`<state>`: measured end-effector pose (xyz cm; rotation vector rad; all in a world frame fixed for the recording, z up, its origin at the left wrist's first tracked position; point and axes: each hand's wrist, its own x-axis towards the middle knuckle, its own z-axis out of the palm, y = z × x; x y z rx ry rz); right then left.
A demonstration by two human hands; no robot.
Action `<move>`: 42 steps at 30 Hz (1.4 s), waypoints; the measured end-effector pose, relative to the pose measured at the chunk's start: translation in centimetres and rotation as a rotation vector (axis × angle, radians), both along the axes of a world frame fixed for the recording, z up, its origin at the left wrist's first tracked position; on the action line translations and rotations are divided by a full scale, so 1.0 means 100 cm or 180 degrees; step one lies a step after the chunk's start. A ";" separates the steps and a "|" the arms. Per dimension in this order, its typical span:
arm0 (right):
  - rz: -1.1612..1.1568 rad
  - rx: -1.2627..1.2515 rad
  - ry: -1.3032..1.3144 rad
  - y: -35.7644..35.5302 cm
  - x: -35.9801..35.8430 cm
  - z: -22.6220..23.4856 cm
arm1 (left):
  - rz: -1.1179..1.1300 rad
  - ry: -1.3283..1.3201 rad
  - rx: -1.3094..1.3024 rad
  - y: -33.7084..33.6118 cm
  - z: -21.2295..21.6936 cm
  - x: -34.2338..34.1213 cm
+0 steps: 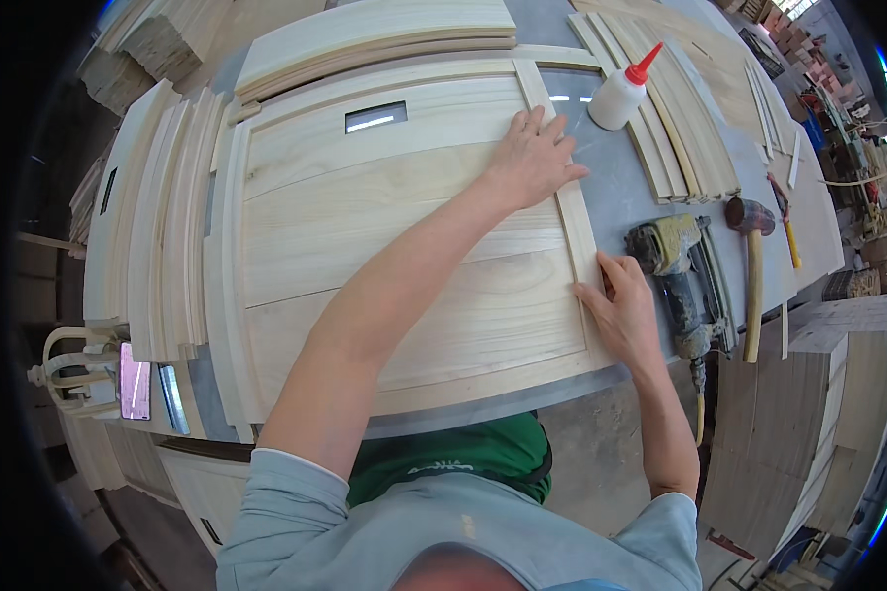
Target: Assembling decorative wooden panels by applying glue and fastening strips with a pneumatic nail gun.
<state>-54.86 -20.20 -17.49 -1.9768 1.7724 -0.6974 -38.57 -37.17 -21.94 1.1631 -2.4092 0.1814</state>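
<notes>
A pale wooden panel (404, 227) made of joined boards lies in front of me, with a small rectangular slot near its far edge. Along its right side runs a narrow wooden frame strip (576, 225). My left hand (534, 163) rests on the strip and the panel's right part, fingers spread and palm down. Nearer to me, my right hand (623, 307) grips the same strip at its outer edge, thumb on top and fingers curled at the side. Its fingertips are partly hidden.
Beyond the strip stand a white glue bottle (616, 103) with a red nozzle, a nail gun (682, 281) and a mallet (751, 256). Wooden strips (660, 123) lie at the far right. Stacked boards (163, 231) sit left, more panels (375, 34) behind. A phone (135, 382) lies lower left.
</notes>
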 end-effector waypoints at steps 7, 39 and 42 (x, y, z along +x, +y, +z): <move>-0.0901 -0.0429 0.0726 -0.007 -0.056 0.047 | -0.0038 0.0401 0.0091 -0.001 -0.011 0.002; 0.0192 0.0814 -0.0160 -0.259 0.047 0.112 | 0.0047 0.1122 -0.0011 -0.001 -0.005 0.005; 0.0426 0.0753 -0.0227 -0.267 0.046 0.105 | 0.0043 0.1112 0.0014 -0.002 -0.004 0.005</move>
